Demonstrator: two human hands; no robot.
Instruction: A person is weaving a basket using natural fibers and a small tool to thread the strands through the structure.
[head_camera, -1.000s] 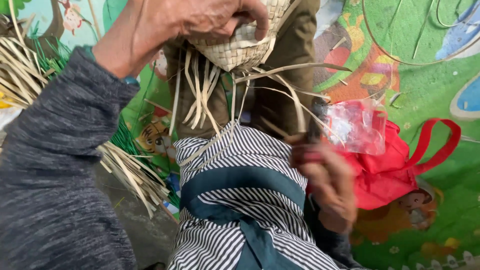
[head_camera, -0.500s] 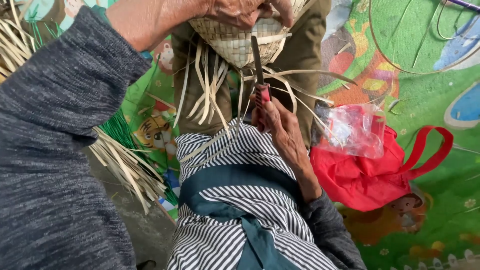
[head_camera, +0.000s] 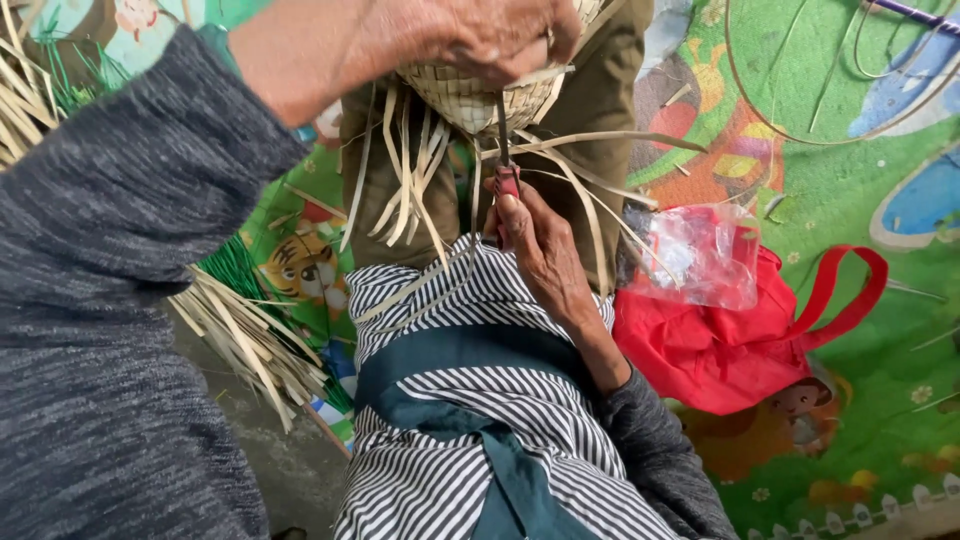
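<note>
My left hand (head_camera: 480, 40) grips the rim of a small woven basket (head_camera: 470, 95) of pale strips, held over my lap at the top of the view. Loose strip ends (head_camera: 410, 180) hang down from it. My right hand (head_camera: 540, 250) holds a thin tool with a red handle (head_camera: 506, 180), its dark blade pointing up into the weave just below my left fingers. Under both hands lies a striped cloth (head_camera: 450, 440) with a teal band over my knees.
A red cloth bag (head_camera: 740, 340) with a clear plastic bag (head_camera: 700, 255) on top lies to the right on a colourful picture mat (head_camera: 860, 180). A bundle of pale strips (head_camera: 250, 340) lies at the left. Thin hoops (head_camera: 800, 100) rest on the mat at the top right.
My right hand rose from beside the plastic bag to the basket, bringing the red-handled tool up into the weave. My left hand kept its hold on the basket.
</note>
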